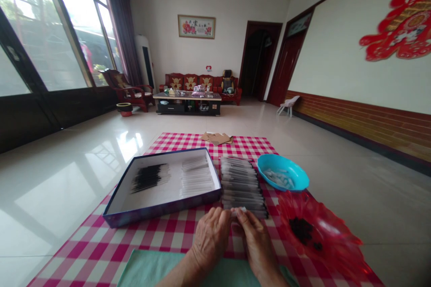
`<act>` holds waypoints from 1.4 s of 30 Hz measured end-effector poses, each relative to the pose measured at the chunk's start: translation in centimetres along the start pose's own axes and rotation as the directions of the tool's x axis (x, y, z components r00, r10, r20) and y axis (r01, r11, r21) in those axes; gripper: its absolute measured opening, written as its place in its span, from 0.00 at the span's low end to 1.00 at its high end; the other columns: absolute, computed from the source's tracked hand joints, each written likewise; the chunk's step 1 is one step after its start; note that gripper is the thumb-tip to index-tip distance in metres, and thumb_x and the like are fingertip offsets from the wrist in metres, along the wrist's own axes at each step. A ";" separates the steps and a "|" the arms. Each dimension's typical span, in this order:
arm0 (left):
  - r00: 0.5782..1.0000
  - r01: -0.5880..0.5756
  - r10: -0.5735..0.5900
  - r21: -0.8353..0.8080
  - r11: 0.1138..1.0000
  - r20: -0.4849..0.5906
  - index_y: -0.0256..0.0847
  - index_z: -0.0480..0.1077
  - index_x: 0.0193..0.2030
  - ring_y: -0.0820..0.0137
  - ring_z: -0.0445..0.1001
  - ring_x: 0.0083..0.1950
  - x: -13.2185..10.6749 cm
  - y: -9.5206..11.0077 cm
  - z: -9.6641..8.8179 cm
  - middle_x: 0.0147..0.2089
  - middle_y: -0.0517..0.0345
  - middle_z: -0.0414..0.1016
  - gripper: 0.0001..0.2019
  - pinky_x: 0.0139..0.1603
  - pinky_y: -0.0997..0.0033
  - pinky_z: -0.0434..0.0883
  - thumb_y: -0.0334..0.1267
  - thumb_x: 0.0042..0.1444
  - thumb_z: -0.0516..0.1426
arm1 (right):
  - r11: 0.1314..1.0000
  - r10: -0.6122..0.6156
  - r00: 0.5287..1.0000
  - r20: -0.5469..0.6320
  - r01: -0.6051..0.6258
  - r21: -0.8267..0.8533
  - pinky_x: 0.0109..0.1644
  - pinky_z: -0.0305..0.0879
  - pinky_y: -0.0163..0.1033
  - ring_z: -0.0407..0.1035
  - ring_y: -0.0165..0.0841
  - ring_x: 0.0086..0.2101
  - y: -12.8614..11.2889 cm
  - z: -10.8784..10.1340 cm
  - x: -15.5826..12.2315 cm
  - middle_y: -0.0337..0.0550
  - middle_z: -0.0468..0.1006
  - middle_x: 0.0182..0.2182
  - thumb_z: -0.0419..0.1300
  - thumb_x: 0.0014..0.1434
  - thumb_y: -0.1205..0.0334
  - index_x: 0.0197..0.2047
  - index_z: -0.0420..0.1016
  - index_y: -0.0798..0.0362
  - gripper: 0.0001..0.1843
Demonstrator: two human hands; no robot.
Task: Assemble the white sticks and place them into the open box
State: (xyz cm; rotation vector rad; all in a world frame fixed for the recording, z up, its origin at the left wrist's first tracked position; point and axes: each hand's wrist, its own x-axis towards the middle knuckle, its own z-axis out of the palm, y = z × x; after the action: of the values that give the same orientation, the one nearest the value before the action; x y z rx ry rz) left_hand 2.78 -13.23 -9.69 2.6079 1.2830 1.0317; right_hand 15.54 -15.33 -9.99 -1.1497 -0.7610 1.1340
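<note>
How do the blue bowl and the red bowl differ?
The blue bowl has a fairly smooth rim; the red bowl has a jagged, petal-like one. The blue bowl holds whitish pieces, the red bowl black pieces. Both are open-topped and stand on the checked cloth.

Small pale piece (pixel 243 209), partly hidden

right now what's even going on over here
A person's left hand and right hand meet above a checked cloth, both pinching a small whitish piece. Just beyond them lies a row of slim sticks. To the left, a shallow box holds dark sticks and pale ones. To the right, a blue bowl holds pale bits and a red bowl holds black bits.
</note>
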 end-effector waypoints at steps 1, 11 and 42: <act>1.000 0.014 -0.013 -0.057 0.998 0.020 0.41 0.66 0.33 0.69 0.68 0.31 0.2 0.2 -0.1 0.30 0.55 0.70 0.11 0.32 0.71 0.60 0.31 0.63 0.45 | 1.000 -0.015 1.000 -0.011 0.015 0.006 0.42 0.70 0.41 0.73 0.40 0.39 0.0 0.0 0.0 0.44 0.81 0.36 0.64 0.49 0.49 0.37 0.79 0.51 0.16; 0.621 0.783 -0.053 -0.622 -0.009 0.782 0.39 0.60 0.25 0.81 0.53 0.13 2.6 -1.3 -1.3 0.17 0.66 0.63 0.19 0.14 0.78 0.46 0.52 0.46 0.61 | 0.980 -0.128 0.991 0.033 0.132 -0.150 0.48 0.67 0.42 0.72 0.41 0.43 -1.3 -0.7 -0.5 0.46 0.81 0.39 0.61 0.53 0.50 0.40 0.79 0.51 0.16; 0.722 0.676 -0.232 -0.736 0.038 0.652 0.38 0.61 0.25 0.81 0.56 0.13 1.8 -1.7 -0.3 0.17 0.65 0.66 0.22 0.13 0.79 0.46 0.58 0.46 0.59 | 0.968 -0.078 0.997 -0.006 0.077 0.239 0.49 0.68 0.49 0.74 0.42 0.43 -1.9 -1.8 1.0 0.45 0.81 0.38 0.65 0.50 0.52 0.37 0.76 0.51 0.14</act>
State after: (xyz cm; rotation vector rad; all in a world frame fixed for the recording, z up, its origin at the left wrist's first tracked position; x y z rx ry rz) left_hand 2.19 -10.90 -9.06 1.0977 0.7847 0.7183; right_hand 18.01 -14.90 -8.78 -0.9083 -0.6461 1.1284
